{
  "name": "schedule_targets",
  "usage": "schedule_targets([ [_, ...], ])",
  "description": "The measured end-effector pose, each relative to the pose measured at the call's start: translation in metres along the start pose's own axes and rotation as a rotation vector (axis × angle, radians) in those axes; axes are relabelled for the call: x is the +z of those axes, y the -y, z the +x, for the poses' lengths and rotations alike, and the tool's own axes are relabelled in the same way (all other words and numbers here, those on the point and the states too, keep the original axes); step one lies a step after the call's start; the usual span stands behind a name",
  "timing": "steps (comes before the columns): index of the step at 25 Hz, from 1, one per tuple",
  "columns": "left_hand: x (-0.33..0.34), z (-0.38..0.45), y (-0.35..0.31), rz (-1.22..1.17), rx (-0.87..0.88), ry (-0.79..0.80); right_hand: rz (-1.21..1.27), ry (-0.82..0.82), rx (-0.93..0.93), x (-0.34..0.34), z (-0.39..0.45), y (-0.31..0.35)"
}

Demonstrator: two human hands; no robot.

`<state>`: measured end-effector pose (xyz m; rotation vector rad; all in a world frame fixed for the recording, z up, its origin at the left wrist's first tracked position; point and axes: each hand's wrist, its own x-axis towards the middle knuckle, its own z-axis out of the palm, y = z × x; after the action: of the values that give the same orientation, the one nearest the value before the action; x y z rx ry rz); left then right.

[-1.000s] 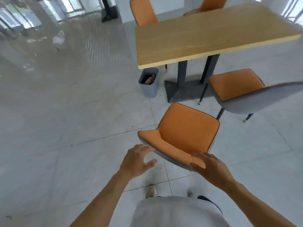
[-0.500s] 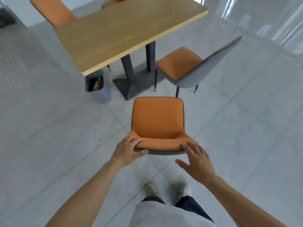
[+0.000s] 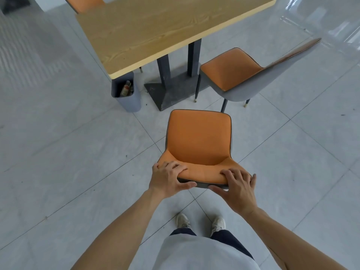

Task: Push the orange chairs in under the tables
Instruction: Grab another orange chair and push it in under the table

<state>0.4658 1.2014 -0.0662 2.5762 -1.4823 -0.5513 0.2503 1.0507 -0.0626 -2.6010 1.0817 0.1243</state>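
Both hands on the top edge of the near chair's backrest, lower centre of the frame. Left hand (image 3: pixel 168 177) grips the left end: fingers curled over the orange front face, thumb along the grey rear shell. Right hand (image 3: pixel 238 186) grips the right end the same way, fingers draped over the front, thumb underneath along the rear edge. Hands apart, one at each corner of the backrest.

Near orange chair (image 3: pixel 198 141): centre frame, seat facing the table, standing clear of the table edge on open floor. Smooth orange upholstery on seat and inner back, dark piping round the rim, grey outer shell. Seat a rounded rectangle.

Second orange chair (image 3: pixel 231 72): right of centre, upper half, beside the table base. Same orange seat, grey shell, thin dark legs with brass-coloured tips; backrest seen edge-on, angled to the upper right. Front of seat just at the table edge.

Third orange chair (image 3: pixel 83 3): top left, only a backrest piece visible behind the table.

Table (image 3: pixel 155 28): upper centre, pale wood-grain top, rectangular, light edge band; two dark square posts on a flat dark slab base.

Bin (image 3: pixel 128 98): grey, open-topped, rounded corners, under the table's near left corner. Holds a bottle (image 3: pixel 125 90) and other bits too small to make out.

Floor (image 3: pixel 58 152): large pale grey glossy tiles, thin dark joints.
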Motion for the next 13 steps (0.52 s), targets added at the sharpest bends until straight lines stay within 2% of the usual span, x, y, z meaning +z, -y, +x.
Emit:
schedule_targets([
  [8, 0.007, 0.018, -0.027, -0.026, -0.044, -0.086, -0.034, 0.033, -0.129, -0.016, 0.035, -0.037],
  [13, 0.012, 0.042, -0.063, -0.03, -0.152, -0.101, -0.086, 0.132, -0.24, -0.04, 0.077, -0.076],
])
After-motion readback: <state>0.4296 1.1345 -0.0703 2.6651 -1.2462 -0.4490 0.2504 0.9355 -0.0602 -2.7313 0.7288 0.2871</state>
